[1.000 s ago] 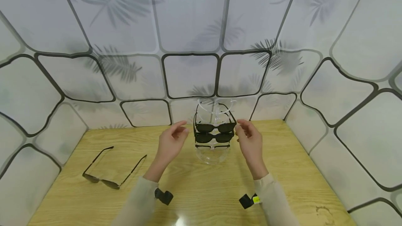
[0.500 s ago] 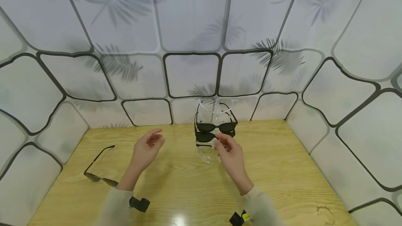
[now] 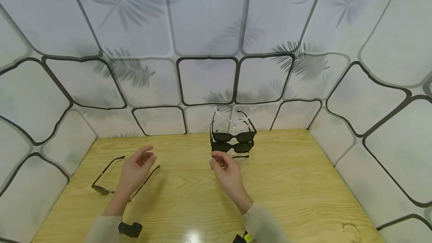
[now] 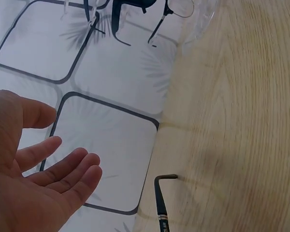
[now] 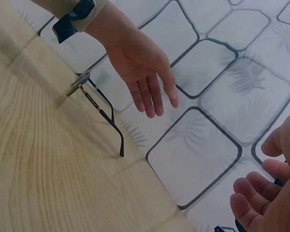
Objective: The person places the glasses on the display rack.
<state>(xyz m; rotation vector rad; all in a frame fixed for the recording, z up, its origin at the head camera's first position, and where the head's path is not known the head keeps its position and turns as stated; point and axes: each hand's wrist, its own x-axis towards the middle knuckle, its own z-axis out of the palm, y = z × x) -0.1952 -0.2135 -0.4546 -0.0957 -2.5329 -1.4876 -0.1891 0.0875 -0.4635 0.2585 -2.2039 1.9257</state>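
Note:
My left hand (image 3: 135,170) hovers above a pair of sunglasses (image 3: 100,189) on the table at left, fingers loosely bent around nothing. In the left wrist view, one dark temple arm (image 4: 160,203) of that pair shows below the hand. My right hand (image 3: 230,177) is in front of a clear display stand (image 3: 250,114), holds nothing and covers the stand's lower left part. Two black sunglasses, an upper pair (image 3: 233,137) and a lower pair (image 3: 240,148), hang on the stand. Beneath them sits a thin-rimmed pair of glasses (image 3: 243,157), partly hidden by my right hand.
The wood-grain table (image 3: 287,186) meets a patterned backdrop (image 3: 209,81) at the back and both sides. The stand is near the table's back edge. A dark wrist camera (image 3: 130,229) is strapped to my left wrist.
Both hands have moved left: my left hand from beside the stand to above the loose sunglasses, my right from the stand's right side across its front. The glasses have stayed in place.

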